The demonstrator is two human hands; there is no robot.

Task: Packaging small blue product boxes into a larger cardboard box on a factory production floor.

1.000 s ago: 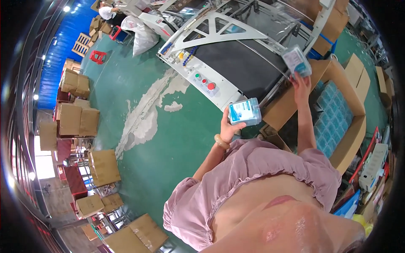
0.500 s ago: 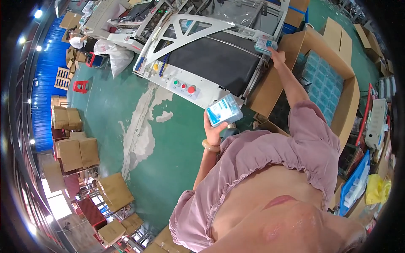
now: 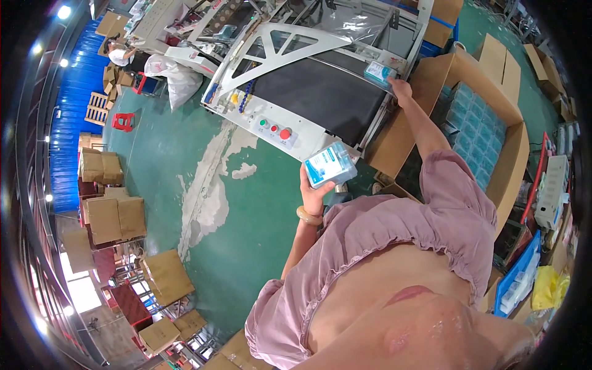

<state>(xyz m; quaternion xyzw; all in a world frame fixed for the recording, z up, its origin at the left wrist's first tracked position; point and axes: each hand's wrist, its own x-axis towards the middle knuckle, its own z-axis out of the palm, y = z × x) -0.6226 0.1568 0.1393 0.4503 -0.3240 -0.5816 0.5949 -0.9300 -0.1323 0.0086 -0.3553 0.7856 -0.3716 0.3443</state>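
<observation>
My left hand grips a clear plastic box with a blue and white label, holding it in front of the machine's near edge. Farther off to the right, my right hand has its fingers on a similar labelled box. That second box is over the right edge of the machine's dark conveyor belt; whether it rests there I cannot tell. Right of the machine stands a large open cardboard carton, my right forearm reaching across it. Rows of clear bluish boxes fill part of the carton.
The machine's front panel carries red and green buttons. A white slotted metal arm spans the belt. Stacked cartons and a red stool stand on the left. Another person is at the far left.
My right hand has moved slightly left with its box, which now lies flatter over the belt's edge. My left hand still holds its box in nearly the same place.
</observation>
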